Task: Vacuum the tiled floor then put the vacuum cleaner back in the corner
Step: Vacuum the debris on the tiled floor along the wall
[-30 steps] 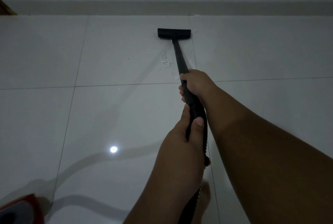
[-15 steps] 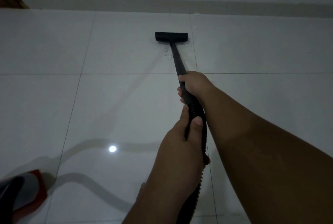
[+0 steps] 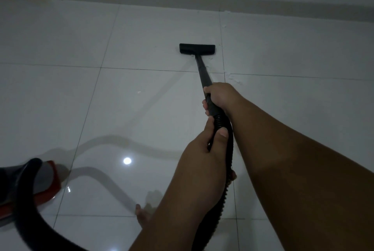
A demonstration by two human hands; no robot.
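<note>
The right grip (image 3: 220, 97) curls round the vacuum pole (image 3: 203, 71), the left grip (image 3: 204, 149) round its hose (image 3: 220, 121), nozzle (image 3: 197, 48) flat on the tiles (image 3: 141, 38).

My vacuum's flat black floor head (image 3: 197, 49) lies on the glossy white tiled floor (image 3: 141, 34). Its straight wand (image 3: 203, 72) slants back toward me into ribbed hose (image 3: 219, 119). The red-and-grey canister (image 3: 47, 189) sits at my lower left.

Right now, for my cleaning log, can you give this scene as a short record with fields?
tool: black flat floor nozzle on a black rigid wand, resting on the glossy white tiled floor
right hand: grips the wand
left hand: grips the black ribbed hose behind it
debris: white crumbs right of the wand
machine: red and grey vacuum cleaner body, lower left
</note>
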